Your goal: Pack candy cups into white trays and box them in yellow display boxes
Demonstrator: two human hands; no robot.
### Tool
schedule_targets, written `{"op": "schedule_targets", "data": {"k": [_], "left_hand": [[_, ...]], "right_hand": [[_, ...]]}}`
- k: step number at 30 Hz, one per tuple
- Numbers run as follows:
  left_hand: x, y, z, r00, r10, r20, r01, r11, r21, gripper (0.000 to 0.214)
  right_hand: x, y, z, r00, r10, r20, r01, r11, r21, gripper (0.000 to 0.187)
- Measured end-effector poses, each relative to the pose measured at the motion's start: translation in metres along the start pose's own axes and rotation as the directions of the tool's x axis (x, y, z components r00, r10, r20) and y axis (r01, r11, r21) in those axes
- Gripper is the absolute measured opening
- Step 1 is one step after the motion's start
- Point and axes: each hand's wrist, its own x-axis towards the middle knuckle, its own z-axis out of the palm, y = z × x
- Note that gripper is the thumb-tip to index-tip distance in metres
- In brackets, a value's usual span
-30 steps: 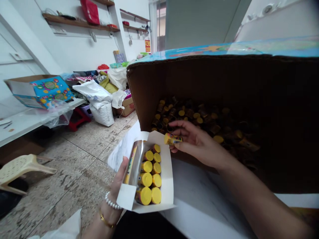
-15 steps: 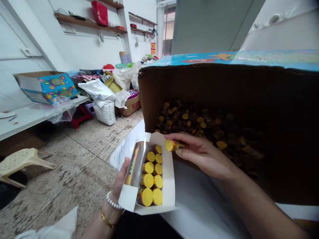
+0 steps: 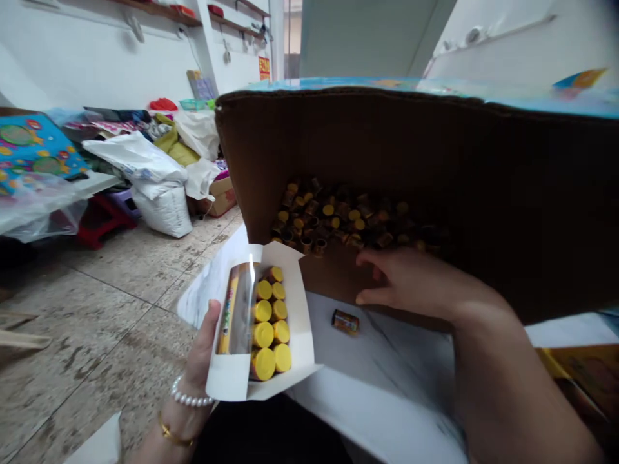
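My left hand (image 3: pixel 202 345) grips a small open carton (image 3: pixel 302 335) with white flaps and a clear window, tilted toward me. Two rows of small yellow-capped tubs (image 3: pixel 264 334) stand inside it, caps facing up. My right hand (image 3: pixel 394 283) reaches over the front edge of a big cardboard box (image 3: pixel 271 142), its thumb and fingers apart and nothing visible between them. A heap of similar small tubs (image 3: pixel 333 222) lies in that box, some with caps and some showing dark open ends. One small tub (image 3: pixel 345 321) rests on its side on the marble-patterned tabletop (image 3: pixel 377 374), below my right hand.
A white sack (image 3: pixel 159 200) stands on the tiled floor (image 3: pixel 130 290), beside a red stool (image 3: pixel 104 222). At far left a blue patterned box (image 3: pixel 39 148) sits on a white table. A yellow printed package (image 3: pixel 580 374) lies at the right edge.
My right hand has let go of the yellow-capped tub and moved right to the big box. A tub now lies on the tabletop. The view has turned right.
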Motion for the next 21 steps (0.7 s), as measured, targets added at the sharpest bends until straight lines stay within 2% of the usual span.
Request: {"op": "schedule_targets", "data": {"k": [3,5,6,8,10,12,14,16,19,21], "left_hand": [[0.002,0.003,0.001,0.999,-0.040,-0.019,0.040,0.999,-0.006,0.065],[0.003,0.004,0.000,0.998,-0.057,-0.018,0.057,0.998,-0.012,0.067],[0.003,0.005,-0.001,0.998,-0.063,-0.016,0.062,0.998,-0.015,0.068],[0.003,0.005,-0.002,0.998,-0.069,-0.006,0.069,0.997,-0.015,0.066],[0.003,0.005,-0.003,0.997,-0.077,-0.002,0.077,0.997,-0.012,0.064],[0.003,0.005,-0.003,0.996,-0.088,-0.002,0.088,0.996,-0.007,0.065],[0.004,0.005,-0.002,0.995,-0.097,-0.008,0.097,0.995,0.006,0.067],[0.004,0.005,-0.001,0.995,-0.095,-0.029,0.095,0.995,0.021,0.069],[0.005,0.005,0.000,0.994,-0.088,-0.064,0.090,0.995,0.032,0.068],[0.006,0.004,0.000,0.996,-0.070,-0.064,0.072,0.996,0.042,0.067]], "right_hand": [[-0.011,-0.013,0.024,0.973,0.008,0.229,-0.010,1.000,0.009,0.039],[-0.011,-0.026,0.045,0.953,-0.061,0.296,0.047,0.997,0.054,0.028],[-0.010,-0.031,0.052,0.956,-0.104,0.273,0.085,0.993,0.083,0.021],[-0.004,-0.034,0.057,0.973,-0.173,0.150,0.152,0.978,0.142,0.015],[0.003,-0.029,0.050,0.980,-0.196,-0.012,0.195,0.961,0.194,0.027],[0.008,-0.025,0.037,0.973,-0.193,-0.127,0.218,0.948,0.230,0.042],[0.011,-0.029,0.025,0.959,-0.211,-0.188,0.256,0.931,0.261,0.055],[0.016,-0.044,0.022,0.951,-0.210,-0.227,0.277,0.903,0.328,0.059],[0.030,-0.075,0.030,0.937,-0.174,-0.304,0.295,0.861,0.415,0.052],[0.042,-0.090,0.040,0.910,-0.217,-0.353,0.341,0.877,0.339,0.035]]}}
